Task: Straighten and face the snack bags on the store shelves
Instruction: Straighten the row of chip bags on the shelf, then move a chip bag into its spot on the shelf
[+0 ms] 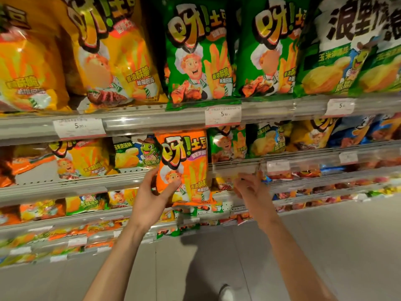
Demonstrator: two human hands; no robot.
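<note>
An orange snack bag (188, 161) stands upright in front of the second shelf, its printed face toward me. My left hand (152, 196) grips its lower left side, thumb across the front and fingers behind. To the right of the bag, my right hand (251, 187) is below the shelf rail with loosely curled fingers; its fingertips are blurred and whether they touch anything is unclear. Yellow (86, 157) and green (230, 142) bags stand on the same shelf behind.
The top shelf carries large yellow bags (112, 57), green bags (199, 55) and a corn snack bag (338, 51). Price tags (223, 116) hang on the shelf rail (152, 122). Lower shelves hold several small packets. The grey floor (303, 246) and a shoe (225, 293) lie below.
</note>
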